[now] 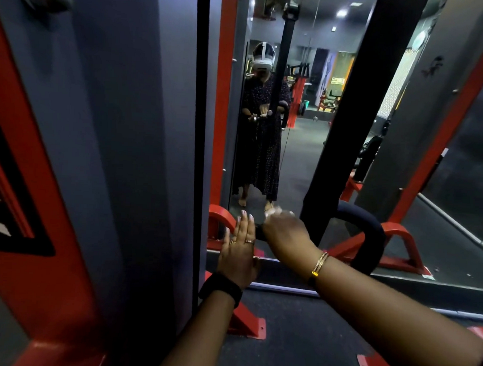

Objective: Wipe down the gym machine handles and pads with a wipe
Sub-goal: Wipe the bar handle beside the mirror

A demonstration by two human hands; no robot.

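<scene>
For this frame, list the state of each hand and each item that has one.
handle: black, curved, gripped near its left end.
wipe: white, bunched under fingers, mostly hidden.
left hand: fingers straight, flat against the handle.
right hand: curled round the handle over the wipe.

The black padded handle (372,230) is hanging low, its straight bar running left and its right end curving round in a loop, while a pale crumpled wipe (276,212) is peeking out above the right hand (285,231) gripping the handle.
</scene>
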